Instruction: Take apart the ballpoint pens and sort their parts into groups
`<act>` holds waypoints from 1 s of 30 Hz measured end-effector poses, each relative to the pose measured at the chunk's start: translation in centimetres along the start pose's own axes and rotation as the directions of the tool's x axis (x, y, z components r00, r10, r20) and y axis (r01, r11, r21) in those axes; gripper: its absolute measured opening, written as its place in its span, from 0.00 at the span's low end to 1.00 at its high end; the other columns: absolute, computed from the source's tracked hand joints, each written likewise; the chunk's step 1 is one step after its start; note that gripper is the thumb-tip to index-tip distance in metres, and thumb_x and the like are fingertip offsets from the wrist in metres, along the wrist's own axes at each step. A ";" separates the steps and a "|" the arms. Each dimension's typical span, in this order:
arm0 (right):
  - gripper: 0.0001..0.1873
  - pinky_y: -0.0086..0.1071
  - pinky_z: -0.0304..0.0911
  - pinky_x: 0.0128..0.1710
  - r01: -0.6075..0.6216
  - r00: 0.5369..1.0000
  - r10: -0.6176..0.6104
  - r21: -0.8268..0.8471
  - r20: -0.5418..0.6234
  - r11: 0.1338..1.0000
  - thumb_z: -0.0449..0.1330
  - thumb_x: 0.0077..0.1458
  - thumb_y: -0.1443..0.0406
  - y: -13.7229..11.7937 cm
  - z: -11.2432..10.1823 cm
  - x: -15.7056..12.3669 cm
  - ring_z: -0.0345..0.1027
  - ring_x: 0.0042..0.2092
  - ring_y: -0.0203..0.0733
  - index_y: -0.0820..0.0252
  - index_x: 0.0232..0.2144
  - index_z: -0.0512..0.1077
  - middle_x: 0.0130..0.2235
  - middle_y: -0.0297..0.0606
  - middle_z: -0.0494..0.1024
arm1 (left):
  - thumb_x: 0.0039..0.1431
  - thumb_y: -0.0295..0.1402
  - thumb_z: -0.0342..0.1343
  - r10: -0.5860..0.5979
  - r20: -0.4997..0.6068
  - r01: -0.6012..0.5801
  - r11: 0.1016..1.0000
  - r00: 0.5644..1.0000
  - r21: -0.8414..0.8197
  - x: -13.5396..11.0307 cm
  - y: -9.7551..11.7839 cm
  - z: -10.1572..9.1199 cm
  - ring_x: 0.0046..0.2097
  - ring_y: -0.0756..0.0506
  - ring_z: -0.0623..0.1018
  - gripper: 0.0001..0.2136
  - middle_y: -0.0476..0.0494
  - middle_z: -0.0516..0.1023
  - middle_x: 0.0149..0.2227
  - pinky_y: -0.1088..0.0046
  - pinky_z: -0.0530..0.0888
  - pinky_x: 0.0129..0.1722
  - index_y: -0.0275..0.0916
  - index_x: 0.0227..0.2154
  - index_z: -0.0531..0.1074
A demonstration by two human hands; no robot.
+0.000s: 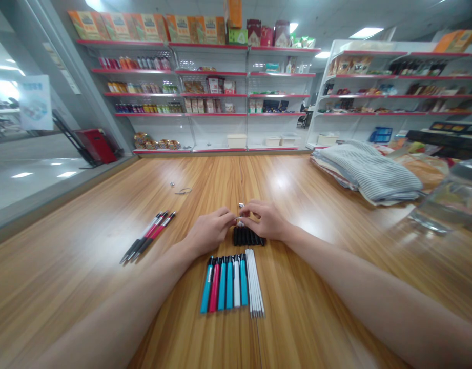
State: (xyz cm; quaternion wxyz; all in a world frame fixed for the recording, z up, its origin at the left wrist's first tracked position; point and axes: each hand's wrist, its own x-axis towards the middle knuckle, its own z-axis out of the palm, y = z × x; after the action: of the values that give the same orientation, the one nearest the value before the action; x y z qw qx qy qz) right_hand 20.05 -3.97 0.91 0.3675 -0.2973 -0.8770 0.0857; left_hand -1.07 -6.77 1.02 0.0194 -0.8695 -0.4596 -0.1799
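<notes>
- Currently both hands meet in the middle: left hand [208, 233] and right hand [267, 220] have their fingers [230, 219] pinched from either side on a small pale piece [239, 221], which is too small to identify.
- Step, as judged: fine fitting work on that piece, with both thumbs and forefingers clenched on it.
- Just under the fingers, toward the person: a clump of short black parts [245, 237] on the surface [105, 287], with the right hand over its far edge.
- Nearer the person: a row of coloured barrels [224, 283], with white rods [254, 282] touching its right side.
- Well left of the fingers: a bundle of whole pens [148, 237], lying aslant.
- Just beyond the fingers: a small silver bit [241, 205].
- Next move, as judged, calls for a steady pinch and true alignment; if the piece slips, it could drop among the black parts.
</notes>
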 end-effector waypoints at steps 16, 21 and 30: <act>0.08 0.28 0.55 0.28 -0.119 0.977 0.131 0.080 -0.171 0.990 0.57 0.56 0.64 0.4 -0.6 -0.1 0.58 0.26 0.33 0.61 0.27 0.73 0.25 0.34 0.69 | 0.64 0.33 0.42 -0.085 -0.075 0.083 0.996 0.994 -0.030 -0.3 -0.8 -0.1 0.40 0.46 0.75 0.11 0.46 0.77 0.39 0.72 0.68 0.38 0.42 0.35 0.70; 0.09 0.28 0.54 0.27 -0.146 0.966 0.163 0.097 -0.200 0.985 0.57 0.55 0.64 0.6 -0.6 -0.1 0.57 0.26 0.32 0.61 0.26 0.72 0.25 0.33 0.69 | 0.65 0.34 0.41 -0.139 -0.124 0.133 0.990 0.983 -0.054 -0.3 -0.9 -0.3 0.42 0.46 0.75 0.12 0.46 0.77 0.40 0.72 0.68 0.40 0.42 0.36 0.71; 0.09 0.28 0.54 0.26 -0.176 0.961 0.193 0.100 -0.196 0.979 0.57 0.55 0.64 0.8 -0.5 -0.2 0.58 0.25 0.32 0.62 0.26 0.72 0.24 0.33 0.69 | 0.65 0.38 0.41 -0.189 -0.203 0.187 0.982 0.961 -0.030 -0.3 -1.0 -0.2 0.39 0.46 0.75 0.14 0.44 0.77 0.37 0.72 0.68 0.38 0.40 0.35 0.70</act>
State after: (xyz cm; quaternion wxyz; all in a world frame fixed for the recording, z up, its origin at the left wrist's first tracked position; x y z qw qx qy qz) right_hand 20.90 -3.46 0.88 0.4581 -0.3697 -0.7988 0.1244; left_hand -2.11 -6.50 0.94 0.0452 -0.7988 -0.5347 -0.2719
